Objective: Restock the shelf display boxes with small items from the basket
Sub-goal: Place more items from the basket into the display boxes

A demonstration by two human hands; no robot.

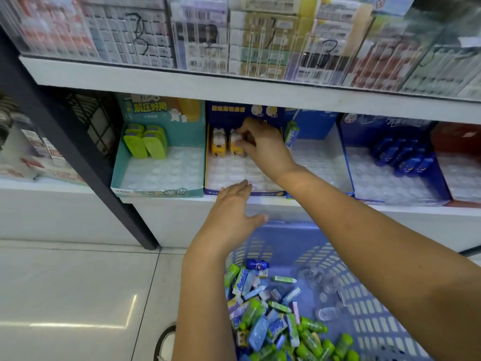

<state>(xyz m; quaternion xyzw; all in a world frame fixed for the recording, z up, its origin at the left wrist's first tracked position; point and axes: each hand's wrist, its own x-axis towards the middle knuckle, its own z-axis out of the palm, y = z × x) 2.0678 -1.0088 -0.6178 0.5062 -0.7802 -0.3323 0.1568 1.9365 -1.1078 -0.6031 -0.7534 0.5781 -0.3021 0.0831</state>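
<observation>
A blue-and-yellow display box (208,162) sits on the shelf, with a clear tray of hollow slots inside. Two yellow animal-shaped items stand at its back left; my right hand (263,147) pinches the right one (235,144) with curled fingers, next to the other (218,142). My left hand (234,212) hovers with relaxed fingers at the box's front edge, holding nothing. Below, the blue plastic basket (364,295) holds several small green, blue and white items (273,319).
A teal box (161,168) with green items stands to the left. Two blue boxes (390,162) stand to the right, one holding dark blue items. Packed stock fills the upper shelf (234,82). A black shelf post (78,157) slants down at left. Tiled floor lies below.
</observation>
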